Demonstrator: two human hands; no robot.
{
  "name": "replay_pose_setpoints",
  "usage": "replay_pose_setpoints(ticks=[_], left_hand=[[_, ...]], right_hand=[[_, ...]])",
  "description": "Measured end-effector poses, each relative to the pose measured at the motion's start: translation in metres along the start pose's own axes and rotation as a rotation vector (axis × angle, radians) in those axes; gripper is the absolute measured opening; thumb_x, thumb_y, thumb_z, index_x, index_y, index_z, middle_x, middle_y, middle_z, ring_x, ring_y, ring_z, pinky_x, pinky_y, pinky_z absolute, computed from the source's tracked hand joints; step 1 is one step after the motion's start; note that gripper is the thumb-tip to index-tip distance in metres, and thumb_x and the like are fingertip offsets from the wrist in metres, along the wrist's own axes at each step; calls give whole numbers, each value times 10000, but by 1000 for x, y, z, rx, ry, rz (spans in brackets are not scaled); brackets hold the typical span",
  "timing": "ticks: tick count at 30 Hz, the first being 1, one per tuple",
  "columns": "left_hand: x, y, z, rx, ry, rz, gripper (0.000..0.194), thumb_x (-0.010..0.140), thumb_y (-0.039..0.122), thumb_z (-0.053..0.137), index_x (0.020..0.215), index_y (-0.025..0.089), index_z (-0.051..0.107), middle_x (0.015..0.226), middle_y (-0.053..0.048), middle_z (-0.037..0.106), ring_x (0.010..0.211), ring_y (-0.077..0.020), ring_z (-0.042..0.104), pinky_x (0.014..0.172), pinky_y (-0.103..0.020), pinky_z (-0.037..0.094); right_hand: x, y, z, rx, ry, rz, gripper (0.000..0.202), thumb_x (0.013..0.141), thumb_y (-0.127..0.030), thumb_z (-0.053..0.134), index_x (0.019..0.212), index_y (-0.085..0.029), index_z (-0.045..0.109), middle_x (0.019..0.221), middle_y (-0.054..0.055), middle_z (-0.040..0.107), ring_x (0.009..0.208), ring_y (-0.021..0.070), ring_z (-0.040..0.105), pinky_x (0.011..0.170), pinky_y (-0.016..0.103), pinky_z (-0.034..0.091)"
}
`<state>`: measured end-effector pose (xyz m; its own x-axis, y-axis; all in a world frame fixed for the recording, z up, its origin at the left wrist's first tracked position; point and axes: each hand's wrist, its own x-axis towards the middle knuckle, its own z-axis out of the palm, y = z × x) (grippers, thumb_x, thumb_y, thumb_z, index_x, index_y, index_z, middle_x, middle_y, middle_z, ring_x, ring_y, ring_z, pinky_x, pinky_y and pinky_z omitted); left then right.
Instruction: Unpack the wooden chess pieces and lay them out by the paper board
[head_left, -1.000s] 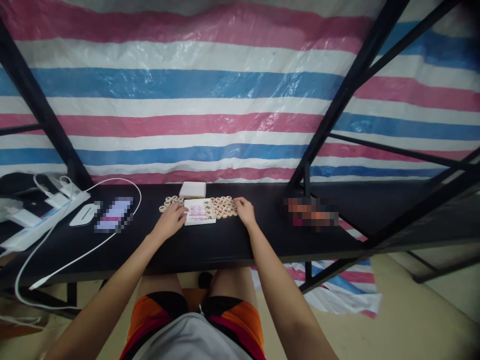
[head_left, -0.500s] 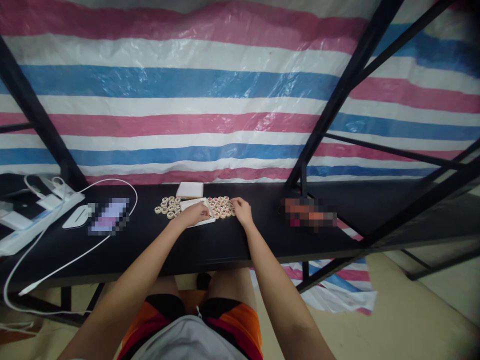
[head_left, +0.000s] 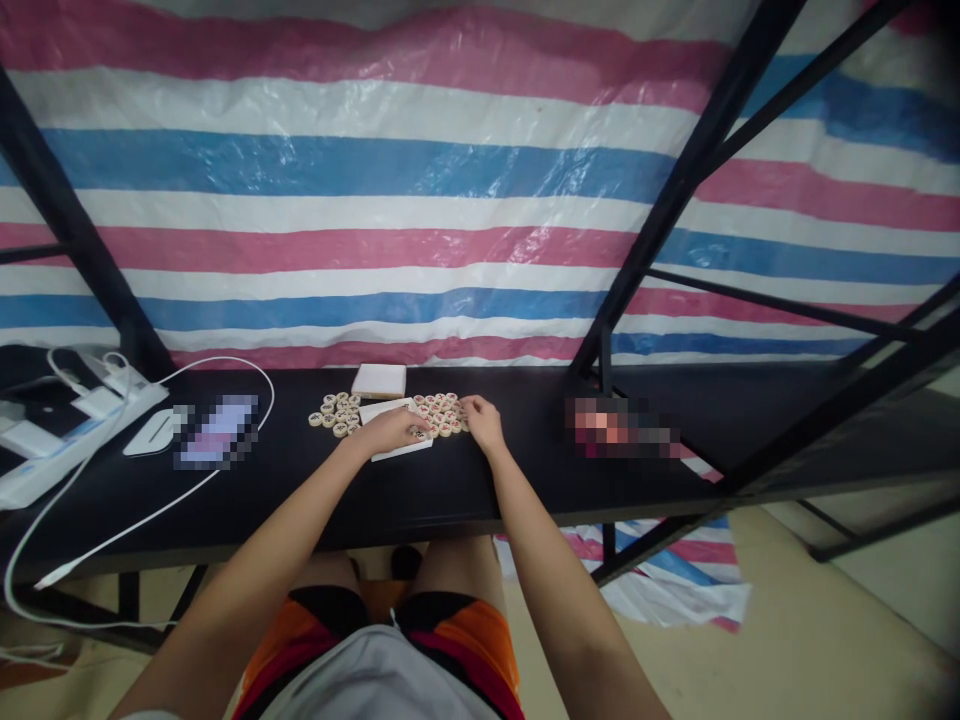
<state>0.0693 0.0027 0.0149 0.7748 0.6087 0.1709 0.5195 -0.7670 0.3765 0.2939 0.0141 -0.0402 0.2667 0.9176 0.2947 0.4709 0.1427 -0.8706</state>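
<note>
My left hand (head_left: 391, 430) is closed over the white open box (head_left: 397, 449), a round Chinese chess piece (head_left: 418, 433) with a dark mark held at its fingertips. Just right of the box lies a cluster of round pieces with red marks (head_left: 442, 415). My right hand (head_left: 484, 424) rests at the right edge of that cluster, fingers bent down and touching it; whatever they grip is hidden. Another group of pieces with dark marks (head_left: 337, 412) sits left of the box. The hand covers part of the box's inside.
Behind the box stands a white box lid (head_left: 379, 380). On the black table (head_left: 450, 495) at left are a blurred phone (head_left: 219, 430), a white cable (head_left: 142, 515) and a power strip (head_left: 82, 440). A blurred reddish object (head_left: 607, 425) lies at right, near black frame bars.
My left hand has come up from inside the box, and a dark-marked piece now shows at its fingers. The box has tilted or shifted slightly. My right hand has barely moved.
</note>
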Motion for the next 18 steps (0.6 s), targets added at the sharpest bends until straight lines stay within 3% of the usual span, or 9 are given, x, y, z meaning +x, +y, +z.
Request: replay_pose_setpoints(ticks=[4, 8, 11, 14, 16, 18], left_hand=[[4, 0, 0, -43, 14, -33, 302, 731, 196, 588, 1019, 198, 682, 983, -52, 687, 866, -182, 606, 765, -257, 432], [-11, 6, -15, -233, 262, -177, 283, 753, 314, 592, 985, 168, 663, 968, -53, 676, 820, -169, 606, 708, -255, 457], [-45, 3, -29, -272, 510, -265, 260, 766, 365, 584, 922, 167, 650, 937, -48, 660, 830, -167, 598, 721, -265, 466], [-90, -13, -34, -185, 696, -380, 236, 775, 363, 557, 901, 181, 639, 967, -46, 621, 835, -164, 587, 727, -274, 474], [-115, -27, -31, -88, 747, -445, 172, 751, 309, 549, 833, 179, 626, 945, -46, 596, 842, -173, 581, 753, -290, 475], [-131, -39, -25, -5, 685, -516, 137, 707, 237, 549, 813, 181, 615, 924, -45, 582, 863, -189, 578, 815, -317, 463]], right_hand=[[-1, -1, -1, 3, 6, -3, 310, 745, -379, 432, 836, -197, 666, 850, 29, 685, 812, 175, 601, 776, 275, 444], [-1, -2, -1, 9, 13, -6, 304, 742, -368, 434, 842, -195, 662, 856, 29, 684, 811, 176, 601, 775, 274, 443], [-1, -3, -1, 2, 8, -2, 307, 744, -369, 425, 840, -201, 663, 843, 27, 685, 808, 179, 600, 765, 273, 444], [-1, -3, -1, -12, 16, 3, 302, 739, -362, 430, 829, -199, 668, 848, 32, 687, 809, 180, 600, 768, 270, 438], [-2, -4, -1, -7, 17, 7, 300, 736, -361, 436, 824, -195, 671, 843, 35, 687, 805, 181, 601, 762, 269, 438], [-2, -3, -1, 2, 19, 14, 302, 736, -365, 439, 825, -195, 672, 834, 36, 687, 795, 184, 602, 750, 270, 441]])
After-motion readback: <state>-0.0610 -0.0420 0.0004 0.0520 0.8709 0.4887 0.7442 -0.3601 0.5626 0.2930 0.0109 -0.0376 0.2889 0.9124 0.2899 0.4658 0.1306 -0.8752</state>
